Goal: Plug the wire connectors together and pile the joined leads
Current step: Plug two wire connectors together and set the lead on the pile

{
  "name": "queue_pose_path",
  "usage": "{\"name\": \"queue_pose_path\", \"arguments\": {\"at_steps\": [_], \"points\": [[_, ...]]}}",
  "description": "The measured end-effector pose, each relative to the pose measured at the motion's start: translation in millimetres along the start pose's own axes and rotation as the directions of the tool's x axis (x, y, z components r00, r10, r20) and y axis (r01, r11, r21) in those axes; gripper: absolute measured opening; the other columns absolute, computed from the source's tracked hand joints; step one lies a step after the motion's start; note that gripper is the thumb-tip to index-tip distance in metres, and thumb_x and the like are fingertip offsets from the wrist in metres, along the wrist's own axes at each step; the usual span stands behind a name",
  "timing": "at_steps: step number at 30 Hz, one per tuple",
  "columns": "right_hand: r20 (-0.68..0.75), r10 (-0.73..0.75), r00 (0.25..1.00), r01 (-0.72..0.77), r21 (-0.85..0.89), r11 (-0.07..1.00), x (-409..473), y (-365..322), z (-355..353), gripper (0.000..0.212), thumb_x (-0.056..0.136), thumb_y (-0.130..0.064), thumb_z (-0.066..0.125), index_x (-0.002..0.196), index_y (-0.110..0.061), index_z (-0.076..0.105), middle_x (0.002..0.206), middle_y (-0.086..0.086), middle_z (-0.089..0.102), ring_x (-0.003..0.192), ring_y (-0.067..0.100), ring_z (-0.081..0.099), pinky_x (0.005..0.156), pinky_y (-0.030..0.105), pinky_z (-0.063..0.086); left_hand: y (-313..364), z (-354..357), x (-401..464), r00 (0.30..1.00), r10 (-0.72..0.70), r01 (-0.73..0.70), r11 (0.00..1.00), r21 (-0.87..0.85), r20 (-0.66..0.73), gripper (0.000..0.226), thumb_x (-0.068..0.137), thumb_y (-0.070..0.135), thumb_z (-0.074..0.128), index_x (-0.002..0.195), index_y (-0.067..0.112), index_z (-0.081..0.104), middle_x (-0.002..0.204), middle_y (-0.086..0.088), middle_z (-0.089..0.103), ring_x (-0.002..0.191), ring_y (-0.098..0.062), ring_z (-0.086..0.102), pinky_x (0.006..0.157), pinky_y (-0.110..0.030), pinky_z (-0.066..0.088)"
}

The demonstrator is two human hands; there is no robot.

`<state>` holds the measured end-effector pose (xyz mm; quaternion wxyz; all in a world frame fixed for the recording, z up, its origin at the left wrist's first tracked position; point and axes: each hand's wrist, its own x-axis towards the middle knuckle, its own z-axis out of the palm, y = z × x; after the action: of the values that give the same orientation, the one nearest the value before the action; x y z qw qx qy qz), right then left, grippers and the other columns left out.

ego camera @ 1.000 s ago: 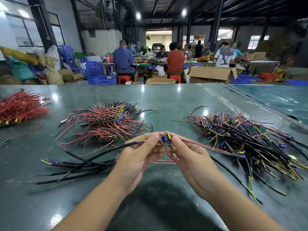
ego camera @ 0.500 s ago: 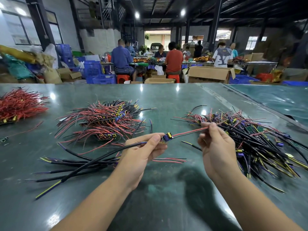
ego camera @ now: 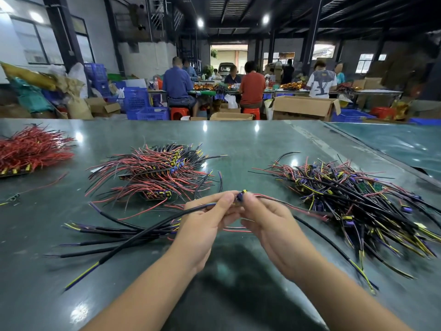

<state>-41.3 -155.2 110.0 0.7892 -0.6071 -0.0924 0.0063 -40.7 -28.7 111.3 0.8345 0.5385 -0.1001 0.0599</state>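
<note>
Both hands meet over the table's middle at a small blue and yellow connector [ego camera: 240,197]. My left hand [ego camera: 207,219] pinches the black sheathed lead [ego camera: 143,231] that trails down to the left. My right hand [ego camera: 266,216] pinches the connector's other side, where thin red and black wires [ego camera: 298,207] run off to the right. A neat heap of red and black leads [ego camera: 157,174] lies behind the hands. A tangled heap of black, yellow and purple leads [ego camera: 353,199] lies to the right. A few black leads [ego camera: 114,229] lie flat at the left.
A bundle of red wires [ego camera: 31,149] sits at the far left edge of the green table [ego camera: 238,139]. A raised seam [ego camera: 358,158] runs diagonally at the right. Beyond the table, seated people, cardboard boxes [ego camera: 303,107] and blue crates [ego camera: 143,103] fill the workshop.
My right hand, which had swung out to the right heap half a second ago, has come back to the connector at my left hand's fingertips. The left hand stayed in place.
</note>
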Motion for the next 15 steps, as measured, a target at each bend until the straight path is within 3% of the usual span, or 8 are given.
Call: {"name": "queue_pose_path", "arguments": {"at_steps": [2,6,11,15], "points": [[-0.018,-0.063,0.998,0.061,-0.087,0.994,-2.8,4.2,5.3,0.02,0.09,-0.026,0.058,0.095,-0.012,0.072,0.098,0.007,0.073,0.092,0.015,0.062,0.084,0.034,0.043,-0.5,0.3,-1.7,0.998,-0.025,0.023,0.999,0.04,0.055,0.024,0.079,0.027,0.06,0.089,0.014,0.078,0.096,-0.012,0.074,0.087,-0.018,0.071,0.071,-0.021,0.054],[-0.11,-0.103,0.989,0.098,-0.044,0.994,-1.0,1.9,-1.5,0.013,0.089,-0.019,0.06,0.086,-0.018,0.072,0.087,-0.002,0.072,0.083,0.007,0.061,0.076,0.026,0.042,-0.5,-0.9,0.2,0.996,-0.086,0.084,0.994,0.07,0.023,0.031,0.079,0.039,0.056,0.085,0.017,0.078,0.094,-0.011,0.074,0.089,-0.018,0.071,0.072,-0.02,0.054],[-0.148,-0.089,0.985,0.099,0.067,0.993,-0.6,1.5,-0.1,0.012,0.09,-0.012,0.057,0.084,-0.017,0.067,0.084,-0.002,0.07,0.084,0.012,0.063,0.081,0.026,0.047,-1.5,1.3,1.0,0.994,-0.108,0.11,0.993,0.05,-0.026,0.029,0.072,0.038,0.062,0.078,0.014,0.078,0.085,-0.014,0.074,0.079,-0.018,0.071,0.067,-0.021,0.055],[-0.169,-0.061,0.984,0.09,0.169,0.981,0.0,-0.2,1.7,0.011,0.09,-0.01,0.056,0.085,-0.013,0.066,0.081,0.001,0.066,0.081,0.014,0.06,0.082,0.026,0.047,-1.2,1.7,0.7,0.996,-0.088,0.088,0.993,0.075,0.001,0.022,0.082,0.028,0.06,0.078,0.017,0.079,0.08,-0.011,0.074,0.077,-0.017,0.072,0.065,-0.021,0.054]]}}
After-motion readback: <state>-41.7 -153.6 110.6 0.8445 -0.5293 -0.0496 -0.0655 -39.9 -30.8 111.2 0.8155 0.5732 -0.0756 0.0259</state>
